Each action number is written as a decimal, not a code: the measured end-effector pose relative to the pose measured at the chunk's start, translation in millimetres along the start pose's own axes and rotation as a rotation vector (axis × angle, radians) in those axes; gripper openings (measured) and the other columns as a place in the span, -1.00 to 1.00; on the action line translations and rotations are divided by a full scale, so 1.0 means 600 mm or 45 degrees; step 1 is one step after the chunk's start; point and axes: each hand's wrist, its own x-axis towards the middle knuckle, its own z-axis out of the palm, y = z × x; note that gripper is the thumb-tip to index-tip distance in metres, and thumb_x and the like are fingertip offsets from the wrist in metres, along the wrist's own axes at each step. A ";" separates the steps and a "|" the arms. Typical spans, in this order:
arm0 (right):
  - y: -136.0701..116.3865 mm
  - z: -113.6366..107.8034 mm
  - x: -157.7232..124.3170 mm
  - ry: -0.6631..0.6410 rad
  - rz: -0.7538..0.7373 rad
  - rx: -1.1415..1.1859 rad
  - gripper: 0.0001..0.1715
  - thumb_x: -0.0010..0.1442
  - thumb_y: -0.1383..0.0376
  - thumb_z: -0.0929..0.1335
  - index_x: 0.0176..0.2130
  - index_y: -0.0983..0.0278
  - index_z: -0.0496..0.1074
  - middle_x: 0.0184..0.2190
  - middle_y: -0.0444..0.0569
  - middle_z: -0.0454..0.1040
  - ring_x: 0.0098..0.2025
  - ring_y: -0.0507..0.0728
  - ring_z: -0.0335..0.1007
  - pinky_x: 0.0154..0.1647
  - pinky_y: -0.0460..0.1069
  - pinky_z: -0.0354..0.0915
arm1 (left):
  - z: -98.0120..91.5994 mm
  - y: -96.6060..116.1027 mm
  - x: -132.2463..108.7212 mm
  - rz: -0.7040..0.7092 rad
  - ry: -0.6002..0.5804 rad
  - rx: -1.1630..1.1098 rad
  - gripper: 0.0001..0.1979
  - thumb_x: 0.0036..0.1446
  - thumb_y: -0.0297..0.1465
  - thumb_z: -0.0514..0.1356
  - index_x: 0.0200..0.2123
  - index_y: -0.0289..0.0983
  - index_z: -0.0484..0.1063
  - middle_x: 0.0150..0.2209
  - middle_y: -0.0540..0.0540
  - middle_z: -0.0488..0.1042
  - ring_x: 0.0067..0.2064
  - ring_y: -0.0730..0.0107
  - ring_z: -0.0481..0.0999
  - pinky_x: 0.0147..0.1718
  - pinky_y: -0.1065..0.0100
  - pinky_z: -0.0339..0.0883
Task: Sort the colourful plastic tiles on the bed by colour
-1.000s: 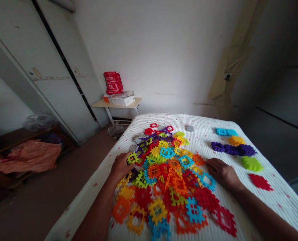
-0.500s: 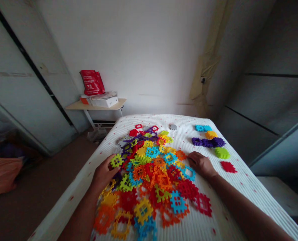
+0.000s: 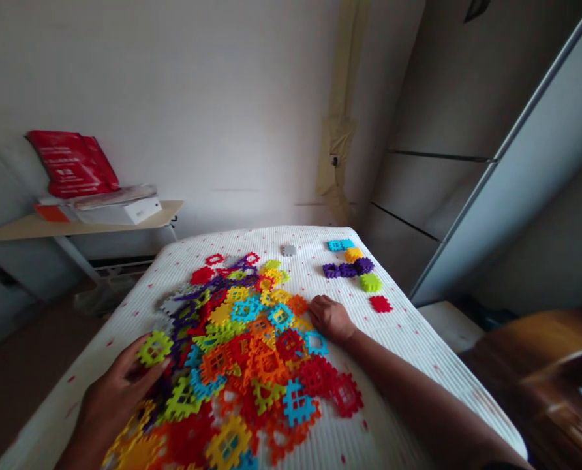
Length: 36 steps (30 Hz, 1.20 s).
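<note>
At the left edge of the pile my left hand (image 3: 112,398) grips a lime-green toothed building piece (image 3: 154,348) with a window cut-out, between thumb and fingers. My right hand (image 3: 331,318) rests on the bedspread at the pile's right side, its fingers curled, next to an orange piece (image 3: 298,303); whatever lies under the fingers is hidden. Between both hands spreads a heap of flat interlocking plastic pieces (image 3: 265,363) in red, orange, yellow, blue, green, purple and grey. A blue window piece (image 3: 298,401) lies near the front right of the heap.
White ribbed bedspread (image 3: 398,365) lies under everything. Apart from the heap are a grey piece (image 3: 288,250), blue pieces (image 3: 340,245), a yellow one (image 3: 353,255), purple ones (image 3: 348,269), a green one (image 3: 370,282) and a red one (image 3: 381,304). A side table (image 3: 17,225) bears a red bag (image 3: 70,163).
The view has swung to the right, so the bed and heap sit further left in the picture. My left hand still holds the green piece; my right hand stays beside the heap.
</note>
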 end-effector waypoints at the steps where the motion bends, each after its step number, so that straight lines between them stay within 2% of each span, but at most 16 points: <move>1: -0.001 0.000 0.000 0.004 0.008 0.012 -0.84 0.19 0.39 0.22 -0.38 0.29 0.36 -0.37 -0.03 0.38 -0.30 0.05 0.26 -0.26 -0.10 0.18 | 0.001 -0.002 0.001 -0.013 -0.005 -0.004 -0.36 -0.07 0.00 0.12 0.09 -0.11 0.25 -0.35 -0.08 0.57 -0.29 0.02 0.56 -0.28 0.11 0.42; 3: 0.001 0.000 0.001 0.018 0.026 0.049 -0.84 0.18 0.39 0.22 -0.38 0.29 0.36 -0.37 -0.04 0.37 -0.30 0.05 0.27 -0.26 -0.10 0.19 | 0.000 -0.003 0.002 -0.030 0.014 0.013 -0.38 -0.06 0.01 0.08 0.08 -0.07 0.24 -0.36 -0.07 0.56 -0.28 -0.04 0.55 -0.27 0.04 0.41; 7: 0.006 -0.004 0.001 0.034 0.035 0.143 -0.80 0.20 0.39 0.20 -0.36 0.30 0.39 -0.38 -0.04 0.39 -0.29 0.05 0.29 -0.25 -0.09 0.20 | -0.012 0.008 -0.003 0.045 0.121 0.085 -0.43 -0.01 0.02 0.02 0.04 -0.08 0.27 -0.33 -0.14 0.56 -0.23 -0.11 0.53 -0.26 -0.02 0.38; 11: 0.006 -0.007 0.000 0.056 0.027 0.232 -0.77 0.21 0.37 0.19 -0.35 0.30 0.40 -0.37 -0.02 0.40 -0.29 0.05 0.31 -0.25 -0.09 0.22 | -0.022 0.046 -0.018 0.050 0.105 0.156 -0.41 -0.04 -0.05 0.10 0.07 -0.12 0.24 -0.17 -0.14 0.53 -0.16 -0.02 0.52 -0.22 0.08 0.38; 16: 0.010 -0.005 -0.003 0.069 0.005 0.291 -0.71 0.23 0.34 0.15 -0.33 0.29 0.42 -0.36 0.00 0.41 -0.27 0.06 0.32 -0.23 -0.08 0.24 | -0.013 0.106 -0.038 0.304 0.153 0.134 -0.45 -0.06 -0.18 0.17 0.03 -0.17 0.21 -0.09 -0.12 0.48 -0.06 0.14 0.48 -0.13 0.23 0.34; 20: 0.012 -0.003 -0.003 0.062 -0.012 0.296 -0.70 0.24 0.33 0.14 -0.31 0.31 0.42 -0.35 0.01 0.41 -0.26 0.06 0.33 -0.22 -0.08 0.24 | 0.006 0.152 -0.050 0.440 0.130 0.022 -0.45 -0.10 -0.25 0.23 -0.01 -0.20 0.18 -0.10 -0.12 0.47 -0.04 0.21 0.46 -0.08 0.28 0.31; 24: 0.012 -0.004 -0.002 0.072 0.010 0.346 -0.70 0.22 0.33 0.15 -0.33 0.29 0.42 -0.35 0.00 0.42 -0.27 0.06 0.34 -0.23 -0.08 0.25 | 0.034 0.198 -0.058 0.542 0.086 0.042 -0.52 -0.12 -0.28 0.25 -0.08 -0.21 0.23 -0.12 -0.12 0.47 -0.08 0.19 0.46 -0.10 0.26 0.31; 28: 0.021 -0.005 -0.005 0.083 0.126 0.549 -0.75 0.17 0.28 0.20 -0.30 0.28 0.43 -0.34 0.00 0.45 -0.31 0.07 0.37 -0.28 -0.06 0.28 | 0.074 0.237 -0.070 0.652 0.006 0.096 -0.55 -0.10 -0.32 0.25 -0.09 -0.22 0.26 -0.14 -0.13 0.47 -0.10 0.18 0.45 -0.09 0.25 0.29; 33: 0.019 -0.013 -0.016 0.104 0.329 0.875 -0.75 0.14 0.21 0.25 -0.26 0.28 0.43 -0.41 -0.04 0.46 -0.42 0.06 0.37 -0.42 -0.07 0.29 | 0.120 0.253 -0.094 0.716 -0.052 0.193 -0.57 -0.05 -0.35 0.22 -0.05 -0.21 0.28 -0.15 -0.14 0.50 -0.09 0.17 0.45 -0.06 0.22 0.25; 35: 0.002 -0.026 -0.017 0.112 0.271 0.939 -0.73 0.13 0.20 0.28 -0.20 0.28 0.42 -0.36 -0.02 0.47 -0.40 0.07 0.38 -0.42 -0.06 0.30 | 0.132 0.250 -0.101 0.740 -0.074 0.217 -0.56 -0.05 -0.35 0.23 -0.04 -0.21 0.29 -0.13 -0.15 0.50 -0.08 0.17 0.45 -0.04 0.21 0.23; 36: -0.009 -0.033 -0.016 0.132 0.181 0.942 -0.70 0.11 0.20 0.30 -0.16 0.28 0.40 -0.29 0.02 0.48 -0.34 0.09 0.40 -0.38 -0.04 0.32 | 0.137 0.247 -0.104 0.752 -0.081 0.229 -0.55 -0.05 -0.35 0.23 -0.04 -0.21 0.29 -0.13 -0.16 0.50 -0.07 0.16 0.45 -0.04 0.20 0.22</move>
